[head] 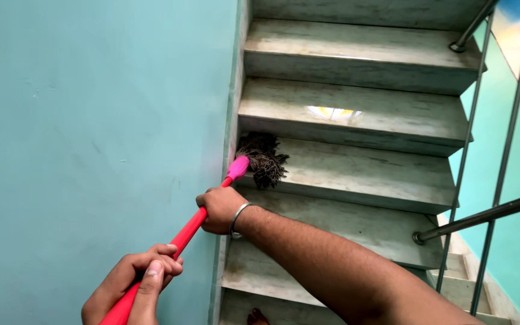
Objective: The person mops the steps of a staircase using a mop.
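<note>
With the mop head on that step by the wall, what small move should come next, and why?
Probably drag the mop head sideways along the step toward the railing: both the left hand and right hand grip the handle, and the head sits bunched in the corner by the wall.

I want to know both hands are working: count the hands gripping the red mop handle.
2. The left hand grips the red mop handle at its near end; the right hand grips it farther along.

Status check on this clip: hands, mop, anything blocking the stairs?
Left hand and right hand both gripping the red mop handle. Mop head on a step, against the wall. Steps ahead unobstructed.
</note>
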